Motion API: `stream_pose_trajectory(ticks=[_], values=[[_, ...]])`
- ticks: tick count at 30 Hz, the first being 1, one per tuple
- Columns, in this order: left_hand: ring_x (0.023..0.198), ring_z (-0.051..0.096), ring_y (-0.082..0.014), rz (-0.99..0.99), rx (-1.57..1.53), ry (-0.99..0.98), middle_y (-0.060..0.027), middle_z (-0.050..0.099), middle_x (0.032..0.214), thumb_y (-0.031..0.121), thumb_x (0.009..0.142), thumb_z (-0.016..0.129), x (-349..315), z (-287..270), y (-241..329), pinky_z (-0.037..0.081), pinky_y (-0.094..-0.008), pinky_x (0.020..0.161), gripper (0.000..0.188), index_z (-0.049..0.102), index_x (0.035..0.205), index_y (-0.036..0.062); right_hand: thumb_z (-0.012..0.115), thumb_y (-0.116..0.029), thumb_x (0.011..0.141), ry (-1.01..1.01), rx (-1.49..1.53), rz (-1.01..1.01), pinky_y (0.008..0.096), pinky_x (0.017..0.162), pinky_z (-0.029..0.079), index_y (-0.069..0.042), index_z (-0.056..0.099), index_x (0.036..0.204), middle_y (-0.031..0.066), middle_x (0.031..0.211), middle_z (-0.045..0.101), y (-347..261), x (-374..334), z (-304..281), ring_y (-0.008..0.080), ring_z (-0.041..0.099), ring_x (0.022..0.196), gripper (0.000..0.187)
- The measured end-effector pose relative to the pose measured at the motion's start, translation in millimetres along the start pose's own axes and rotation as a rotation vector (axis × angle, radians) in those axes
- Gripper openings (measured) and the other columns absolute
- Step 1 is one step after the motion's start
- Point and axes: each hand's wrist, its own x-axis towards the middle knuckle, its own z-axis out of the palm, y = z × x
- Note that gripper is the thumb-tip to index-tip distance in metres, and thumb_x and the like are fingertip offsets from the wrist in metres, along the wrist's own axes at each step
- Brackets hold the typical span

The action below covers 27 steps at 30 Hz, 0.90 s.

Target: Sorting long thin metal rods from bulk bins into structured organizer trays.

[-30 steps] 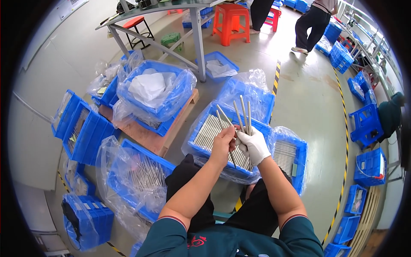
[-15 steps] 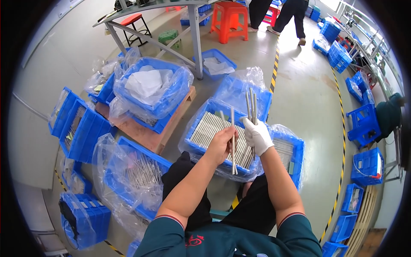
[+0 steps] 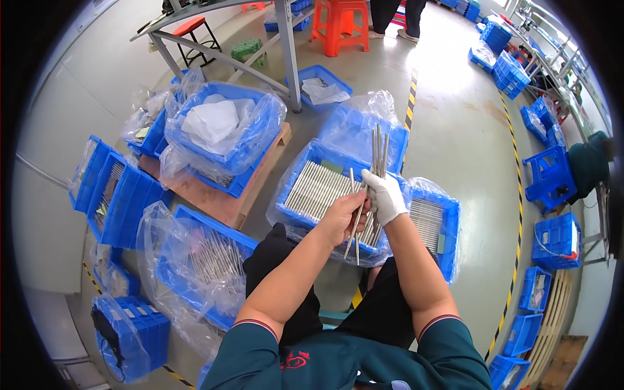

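Note:
My bare left hand (image 3: pixel 344 218) is closed around a couple of thin metal rods (image 3: pixel 357 246), which cross each other and point up and down. Touching it on the right is my right hand (image 3: pixel 388 199) in a white glove, wrapped round a bundle of upright metal rods (image 3: pixel 379 148). Both hands are over a blue plastic bin (image 3: pixel 289 211) lined with clear film, where many similar rods lie side by side. To its right, another blue bin (image 3: pixel 455 227) holds a row of rods and a small green piece. Fingers partly hide the gripped rods.
At left, a film-covered blue bin (image 3: pixel 170 276) contains loose rods. Behind it, stacked blue bins (image 3: pixel 257 170) stand on a wooden pallet (image 3: pixel 244 207). A grey-legged table (image 3: pixel 290 58) and red stool (image 3: pixel 338 29) are farther back. Yellow-black tape (image 3: pixel 513 162) marks the floor.
My left hand has come up against my right, and its rods now slant across each other beside the bundle. The view has shifted slightly; the person at the back has moved left.

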Motion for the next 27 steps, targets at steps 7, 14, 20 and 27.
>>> stream_pose_trajectory(ticks=[7,14,20,27], values=[[0.051,0.035,-0.0081,0.026,0.001,-0.088,0.002,0.042,0.066,0.038,0.095,0.044,-5,-3,3,0.03,-0.0219,0.044,0.036,0.051,0.076,0.0073,0.065,-0.026,0.083,-0.049,0.021,-0.07,0.0225,0.034,0.027,-0.011,0.051,0.073,-0.0025,0.052,0.045,0,-3,3,0.0073,0.038,0.037,0.023],[0.052,0.036,-0.008,-0.033,-0.179,-0.033,0.0008,0.045,0.069,0.04,0.093,0.048,-4,-3,0,0.03,-0.0209,0.046,0.038,0.059,0.088,0.0044,0.065,-0.027,0.082,-0.002,-0.019,-0.101,0.0213,0.037,0.029,-0.012,0.05,0.074,-0.0032,0.054,0.045,8,5,4,0.006,0.039,0.04,0.022],[0.052,0.034,-0.0073,-0.048,-0.262,-0.096,0.0037,0.039,0.063,0.037,0.091,0.053,1,-9,-7,0.03,-0.021,0.048,0.032,0.056,0.079,0.0079,0.065,-0.026,0.081,-0.014,0.04,-0.072,0.0217,0.036,0.028,-0.012,0.05,0.073,-0.0037,0.053,0.045,10,4,3,0.0062,0.039,0.039,0.022],[0.051,0.033,-0.0073,0.056,-0.023,0.004,0.0035,0.04,0.061,0.029,0.091,0.051,-3,4,-3,0.029,-0.0226,0.046,0.028,0.048,0.07,0.01,0.067,-0.021,0.08,0.061,0.065,-0.09,0.0235,0.036,0.029,-0.011,0.05,0.072,-0.0025,0.055,0.046,10,2,9,0.0072,0.042,0.04,0.021]])
